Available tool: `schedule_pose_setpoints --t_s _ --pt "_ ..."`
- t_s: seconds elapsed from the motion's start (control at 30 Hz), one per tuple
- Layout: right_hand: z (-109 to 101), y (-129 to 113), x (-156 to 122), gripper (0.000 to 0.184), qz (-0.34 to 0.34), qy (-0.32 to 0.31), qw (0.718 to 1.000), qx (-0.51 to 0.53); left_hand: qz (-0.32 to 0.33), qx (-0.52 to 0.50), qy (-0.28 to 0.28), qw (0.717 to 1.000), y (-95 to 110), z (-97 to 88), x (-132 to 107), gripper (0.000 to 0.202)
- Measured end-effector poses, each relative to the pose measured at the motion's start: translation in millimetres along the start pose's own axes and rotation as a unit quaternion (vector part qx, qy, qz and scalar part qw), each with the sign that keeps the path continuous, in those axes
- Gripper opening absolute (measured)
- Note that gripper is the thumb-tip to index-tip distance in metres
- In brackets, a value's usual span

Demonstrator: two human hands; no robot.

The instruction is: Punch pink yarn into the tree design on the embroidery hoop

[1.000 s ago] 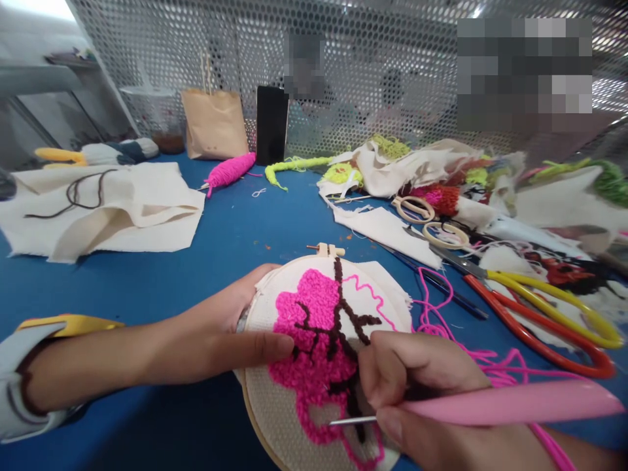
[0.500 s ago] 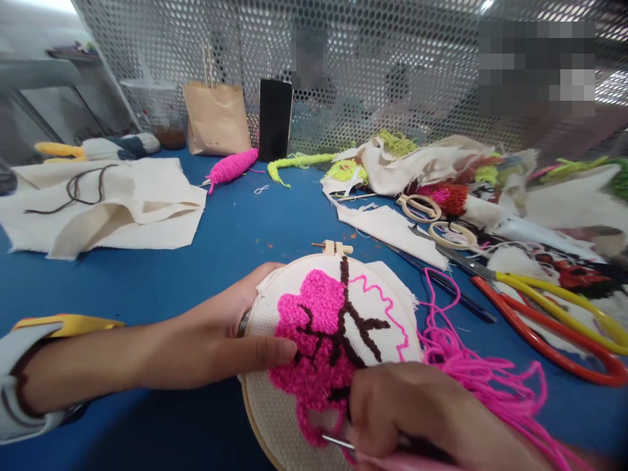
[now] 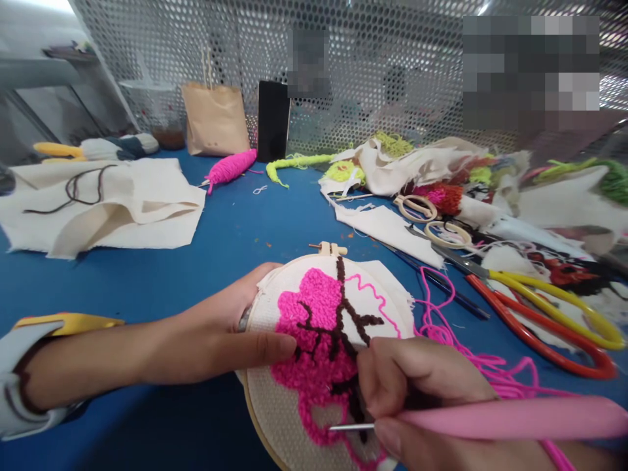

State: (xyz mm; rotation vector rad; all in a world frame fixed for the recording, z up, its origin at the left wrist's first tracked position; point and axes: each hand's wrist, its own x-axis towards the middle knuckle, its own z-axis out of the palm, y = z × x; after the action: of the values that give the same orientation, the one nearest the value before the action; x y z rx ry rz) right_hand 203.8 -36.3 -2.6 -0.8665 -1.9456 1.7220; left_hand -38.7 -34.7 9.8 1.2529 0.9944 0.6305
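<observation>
My left hand (image 3: 240, 327) grips the left rim of a round embroidery hoop (image 3: 256, 418), thumb lying across the stitched face. White cloth is stretched in it, bearing a tree of dark brown branches (image 3: 343, 314) and a looped pink yarn area (image 3: 318, 294). A thin pink line outlines the bare part at upper right. My right hand (image 3: 412, 386) is closed around a punch needle (image 3: 505, 418) with a pink handle. Its metal tip points left, at the small unfilled patch low on the cloth. Loose pink yarn (image 3: 490, 366) lies right of the hoop.
At right lie large scissors (image 3: 540, 314) with red and yellow handles, a dark blue pen (image 3: 456, 294), and a heap of cloth scraps (image 3: 402, 163). Behind stand a paper bag (image 3: 216, 121) and a phone (image 3: 273, 121). A pink yarn bundle (image 3: 230, 169) and folded cloth (image 3: 161, 203) lie at left.
My right hand has turned and shifted slightly, bringing the needle's pink handle up into fuller view. The needle tip is a little higher. My left hand keeps its hold on the hoop.
</observation>
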Motion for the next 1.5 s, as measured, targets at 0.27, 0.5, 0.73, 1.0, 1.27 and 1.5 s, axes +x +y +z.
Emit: schedule_pose_setpoints --t_s 0.27,0.5,0.73,1.0,1.27,1.5 --pt "0.6 2.9 1.5 0.021 -0.035 0.009 0.999 -0.021 -0.002 0.002 -0.005 1.0 0.7 0.4 -0.5 0.051" --pt "-0.6 1.0 -0.1 0.023 -0.013 0.007 0.999 0.03 -0.011 -0.007 -0.011 1.0 1.0 0.1 -0.8 0.052" --pt "-0.4 1.0 -1.0 0.022 -0.041 0.014 0.998 -0.036 -0.01 -0.006 -0.009 1.0 1.2 0.3 -1.0 0.049" --pt "8.6 2.4 -4.7 0.016 -0.062 0.036 0.992 -0.105 0.015 0.028 0.001 0.999 -1.8 -1.5 -0.5 0.055" --pt "12.2 6.9 7.6 0.016 -0.04 -0.05 0.989 -0.137 0.012 0.039 -0.004 0.999 -1.5 -1.7 -0.2 0.05" --pt "4.9 2.9 -5.6 0.019 -0.023 0.04 0.999 -0.02 -0.009 -0.017 -0.013 1.0 1.9 0.5 0.0 0.051"
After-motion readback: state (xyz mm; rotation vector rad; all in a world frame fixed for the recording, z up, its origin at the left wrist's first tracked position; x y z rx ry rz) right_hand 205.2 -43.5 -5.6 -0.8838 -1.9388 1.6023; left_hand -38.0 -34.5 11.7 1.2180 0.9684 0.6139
